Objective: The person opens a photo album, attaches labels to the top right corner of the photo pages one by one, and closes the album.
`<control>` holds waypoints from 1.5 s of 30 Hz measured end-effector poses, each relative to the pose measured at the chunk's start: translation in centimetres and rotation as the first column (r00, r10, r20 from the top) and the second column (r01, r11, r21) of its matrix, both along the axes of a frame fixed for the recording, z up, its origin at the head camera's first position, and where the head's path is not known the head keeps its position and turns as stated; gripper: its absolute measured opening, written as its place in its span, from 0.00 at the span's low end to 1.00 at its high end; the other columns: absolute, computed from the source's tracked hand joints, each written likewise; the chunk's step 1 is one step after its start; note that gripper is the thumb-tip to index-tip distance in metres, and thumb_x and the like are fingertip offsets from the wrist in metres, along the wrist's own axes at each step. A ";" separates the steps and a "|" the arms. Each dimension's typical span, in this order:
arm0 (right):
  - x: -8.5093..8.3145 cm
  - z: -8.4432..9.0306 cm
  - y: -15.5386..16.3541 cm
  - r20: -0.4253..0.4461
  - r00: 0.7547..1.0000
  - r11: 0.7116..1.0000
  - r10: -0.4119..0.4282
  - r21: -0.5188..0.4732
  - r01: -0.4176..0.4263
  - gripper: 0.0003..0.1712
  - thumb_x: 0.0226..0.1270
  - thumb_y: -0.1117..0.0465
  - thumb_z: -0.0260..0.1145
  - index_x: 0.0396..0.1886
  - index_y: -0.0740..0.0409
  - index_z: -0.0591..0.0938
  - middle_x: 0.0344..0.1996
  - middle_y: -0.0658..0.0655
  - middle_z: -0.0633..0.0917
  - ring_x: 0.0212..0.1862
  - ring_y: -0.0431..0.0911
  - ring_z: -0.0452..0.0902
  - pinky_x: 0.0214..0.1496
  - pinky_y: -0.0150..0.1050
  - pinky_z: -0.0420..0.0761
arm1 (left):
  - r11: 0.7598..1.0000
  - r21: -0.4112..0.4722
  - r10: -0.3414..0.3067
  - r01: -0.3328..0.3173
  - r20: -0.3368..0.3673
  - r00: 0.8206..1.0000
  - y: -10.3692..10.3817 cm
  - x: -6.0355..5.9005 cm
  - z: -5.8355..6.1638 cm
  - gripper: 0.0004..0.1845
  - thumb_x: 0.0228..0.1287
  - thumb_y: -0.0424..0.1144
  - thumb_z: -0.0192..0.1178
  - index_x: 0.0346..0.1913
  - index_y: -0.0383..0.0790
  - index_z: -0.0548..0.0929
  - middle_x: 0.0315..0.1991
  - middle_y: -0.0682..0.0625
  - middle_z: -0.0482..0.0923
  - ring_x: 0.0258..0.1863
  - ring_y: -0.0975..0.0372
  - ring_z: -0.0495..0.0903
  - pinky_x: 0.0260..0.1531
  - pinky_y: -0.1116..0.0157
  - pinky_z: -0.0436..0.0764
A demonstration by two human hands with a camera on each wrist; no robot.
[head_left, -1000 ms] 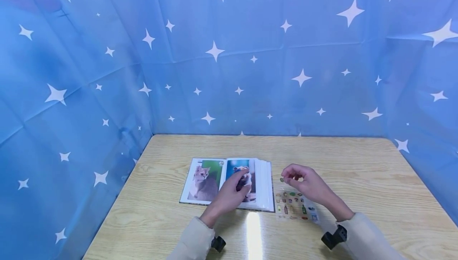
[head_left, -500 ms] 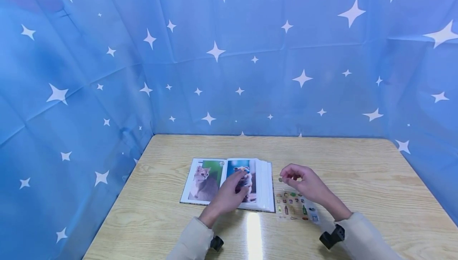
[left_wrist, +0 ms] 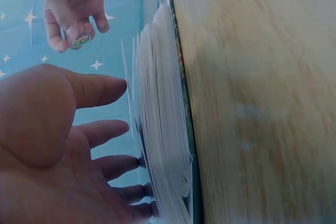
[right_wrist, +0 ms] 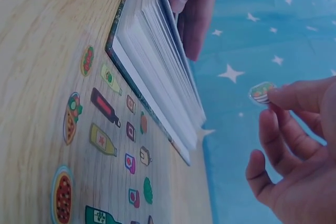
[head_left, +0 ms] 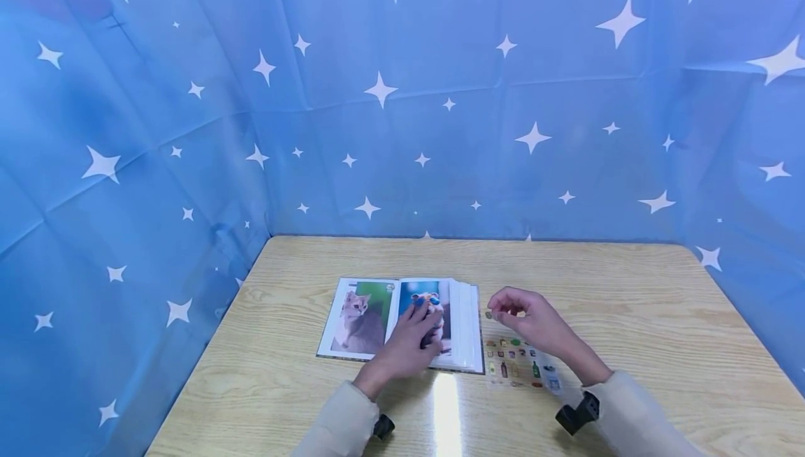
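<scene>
An open photo album (head_left: 464, 324) lies on the table, a cat photo (head_left: 358, 321) on its left page and a photo of an animal in blue sunglasses (head_left: 410, 296) on its right. My left hand (head_left: 409, 345) rests on the right page, fingers spread; in the left wrist view its fingertips (left_wrist: 134, 165) meet the page. Raised off the table to the right of the album, my right hand (head_left: 528, 317) pinches a small bowl-shaped sticker (right_wrist: 261, 93) between thumb and forefinger. Below that hand lies a clear sticker sheet (head_left: 517, 363) printed with bottles, jars and food.
The pale wooden table (head_left: 302, 261) runs back to a blue curtain (head_left: 465, 128) with white stars. The sticker sheet lies right beside the album's right cover edge. A bright light reflection (head_left: 446, 408) crosses the tabletop in front of the album.
My right hand has drifted slightly left toward the album with the sticker. My left hand has shifted on the right page, and the animal's blue sunglasses now show past its fingers.
</scene>
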State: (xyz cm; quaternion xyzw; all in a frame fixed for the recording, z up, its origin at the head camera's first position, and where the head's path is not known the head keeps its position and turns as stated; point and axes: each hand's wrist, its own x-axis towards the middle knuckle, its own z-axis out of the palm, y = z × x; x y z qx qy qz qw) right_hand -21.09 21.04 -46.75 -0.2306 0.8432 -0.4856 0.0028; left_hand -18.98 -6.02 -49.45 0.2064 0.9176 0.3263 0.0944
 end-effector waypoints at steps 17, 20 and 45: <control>-0.8 -0.3 -1.2 0.032 0.999 1.000 0.029 -0.008 -0.029 0.08 0.65 0.71 0.65 0.39 0.55 0.84 0.33 0.60 0.84 0.34 0.41 0.78 0.36 0.33 0.79 | 0.952 -0.296 -0.078 0.076 0.006 0.997 0.3 0.8 0.5 0.33 0.77 0.55 0.44 0.79 0.49 0.54 0.80 0.39 0.40 0.78 0.43 0.36 0.75 0.44 0.45; -1.0 -0.2 -1.6 0.035 0.999 1.000 0.031 -0.008 -0.031 0.08 0.66 0.71 0.65 0.39 0.55 0.84 0.33 0.59 0.85 0.34 0.44 0.79 0.36 0.33 0.79 | 0.937 -0.340 -0.081 0.077 0.001 0.997 0.4 0.8 0.8 0.33 0.77 0.56 0.42 0.79 0.50 0.53 0.80 0.41 0.40 0.79 0.44 0.37 0.75 0.45 0.46; -4.3 -2.0 -4.2 0.181 0.983 0.998 -0.024 -0.047 0.033 0.08 0.68 0.72 0.62 0.42 0.61 0.84 0.37 0.56 0.85 0.40 0.49 0.80 0.42 0.38 0.82 | 0.900 -0.430 -0.075 0.068 0.002 0.997 0.9 0.4 0.7 0.33 0.78 0.58 0.40 0.80 0.54 0.51 0.80 0.44 0.40 0.79 0.46 0.37 0.75 0.46 0.46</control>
